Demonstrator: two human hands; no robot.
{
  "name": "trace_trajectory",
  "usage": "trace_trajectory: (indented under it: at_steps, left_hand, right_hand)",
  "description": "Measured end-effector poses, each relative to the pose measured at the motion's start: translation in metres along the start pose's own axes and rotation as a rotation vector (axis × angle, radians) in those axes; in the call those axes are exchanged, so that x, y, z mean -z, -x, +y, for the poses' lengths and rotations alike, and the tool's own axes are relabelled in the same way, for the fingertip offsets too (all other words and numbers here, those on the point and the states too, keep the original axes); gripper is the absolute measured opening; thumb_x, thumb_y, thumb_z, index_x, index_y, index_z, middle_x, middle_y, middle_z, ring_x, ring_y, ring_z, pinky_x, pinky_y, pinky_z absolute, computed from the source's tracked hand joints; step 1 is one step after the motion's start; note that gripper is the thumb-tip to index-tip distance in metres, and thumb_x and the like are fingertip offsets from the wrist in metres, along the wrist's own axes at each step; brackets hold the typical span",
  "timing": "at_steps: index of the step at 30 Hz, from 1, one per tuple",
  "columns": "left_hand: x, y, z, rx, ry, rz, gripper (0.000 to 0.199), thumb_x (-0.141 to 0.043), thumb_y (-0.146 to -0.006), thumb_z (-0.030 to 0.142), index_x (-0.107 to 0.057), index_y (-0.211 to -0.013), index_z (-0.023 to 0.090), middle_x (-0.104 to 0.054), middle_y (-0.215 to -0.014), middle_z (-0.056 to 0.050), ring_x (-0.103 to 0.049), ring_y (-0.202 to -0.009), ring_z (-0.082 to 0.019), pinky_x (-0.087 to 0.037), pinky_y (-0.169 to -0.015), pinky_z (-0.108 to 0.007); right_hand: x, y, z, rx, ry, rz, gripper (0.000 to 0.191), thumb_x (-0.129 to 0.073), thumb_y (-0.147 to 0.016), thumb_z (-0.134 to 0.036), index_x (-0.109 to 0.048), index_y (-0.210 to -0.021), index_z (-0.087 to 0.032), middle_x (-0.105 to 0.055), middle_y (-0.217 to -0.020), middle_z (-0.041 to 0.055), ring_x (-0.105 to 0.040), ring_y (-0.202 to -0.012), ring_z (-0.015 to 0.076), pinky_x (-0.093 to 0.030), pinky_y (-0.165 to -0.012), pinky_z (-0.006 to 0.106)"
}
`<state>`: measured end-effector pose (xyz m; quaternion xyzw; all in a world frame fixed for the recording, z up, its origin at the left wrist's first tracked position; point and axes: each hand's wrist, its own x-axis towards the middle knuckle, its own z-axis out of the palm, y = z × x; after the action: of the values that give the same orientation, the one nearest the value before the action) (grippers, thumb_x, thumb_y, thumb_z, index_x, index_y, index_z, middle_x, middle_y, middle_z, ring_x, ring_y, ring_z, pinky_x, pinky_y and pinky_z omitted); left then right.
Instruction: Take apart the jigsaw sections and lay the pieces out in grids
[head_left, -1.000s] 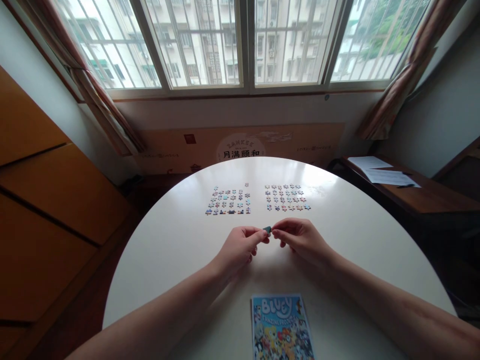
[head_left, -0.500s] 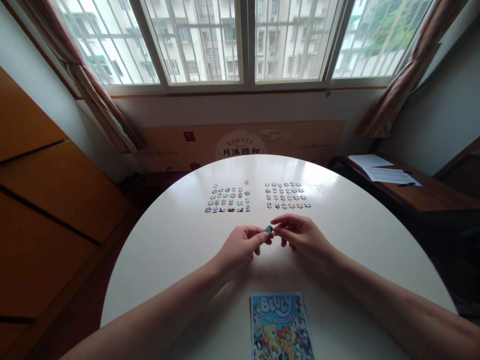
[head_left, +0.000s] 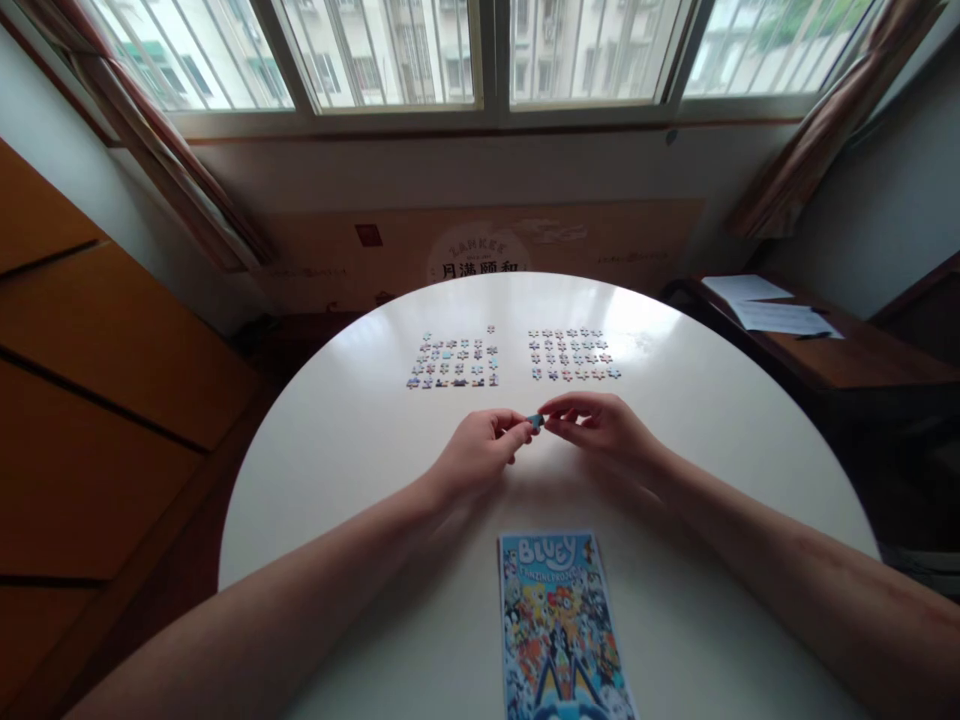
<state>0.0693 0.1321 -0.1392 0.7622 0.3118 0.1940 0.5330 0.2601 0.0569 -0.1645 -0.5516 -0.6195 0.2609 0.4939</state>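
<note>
Over the middle of the white table point(head_left: 337, 470), my left hand point(head_left: 484, 443) pinches a small teal puzzle piece point(head_left: 535, 421) between thumb and fingers. My right hand point(head_left: 596, 422) meets it from the other side, its thumb and fingertips closed on the piece's right edge. Beyond my hands lie loose puzzle pieces in rows, a left group point(head_left: 460, 382) and a right group point(head_left: 564, 359). Nearer to me, between my forearms, a colourful "Bluey" picture sheet point(head_left: 559, 620) lies flat.
A brown side table point(head_left: 862, 365) at the right bears white papers point(head_left: 780, 317) and a dark pen. Orange-brown cabinets point(head_left: 90, 400) stand at the left. A large printed board point(head_left: 300, 250) leans under the window behind the table.
The view has tilted down, so the table and sheet appear higher. My right fingers have closed in on the piece, which looks turned in my left hand.
</note>
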Motion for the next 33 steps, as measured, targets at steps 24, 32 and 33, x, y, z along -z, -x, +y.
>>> trace_trajectory:
  at_steps: [24, 32, 33]
  left_hand:
    - [0.002, 0.009, -0.003, -0.231, -0.750, -0.016, 0.027, -0.054, -0.093, 0.027, -0.074, -0.111, 0.025, -0.069, -0.106, -0.005, -0.066, -0.087, -0.018, -0.054, -0.080, -0.031]
    - [0.031, -0.001, 0.013, -0.207, -0.896, 0.136, 0.023, -0.057, -0.091, 0.026, -0.076, -0.105, 0.026, -0.070, -0.110, -0.003, -0.068, -0.089, -0.019, -0.054, -0.081, -0.031]
    - [0.045, -0.007, 0.017, -0.170, -0.937, 0.189, 0.023, -0.057, -0.091, 0.026, -0.076, -0.104, 0.026, -0.071, -0.110, -0.003, -0.068, -0.091, -0.019, -0.054, -0.082, -0.030]
  right_hand:
    - [0.024, 0.000, -0.002, -0.106, 0.529, -0.137, 0.011, -0.069, -0.082, -0.028, -0.079, -0.086, -0.028, -0.068, -0.096, 0.0056, -0.064, -0.081, 0.0182, -0.052, -0.071, 0.031]
    - [0.029, 0.003, -0.005, -0.128, 0.560, -0.110, 0.018, -0.067, -0.084, -0.032, -0.078, -0.096, -0.026, -0.070, -0.099, 0.0071, -0.065, -0.080, 0.0196, -0.052, -0.071, 0.032]
    - [0.029, 0.003, -0.005, -0.117, 0.557, -0.096, 0.018, -0.066, -0.085, -0.033, -0.078, -0.097, -0.026, -0.071, -0.099, 0.0071, -0.065, -0.080, 0.0196, -0.052, -0.070, 0.032]
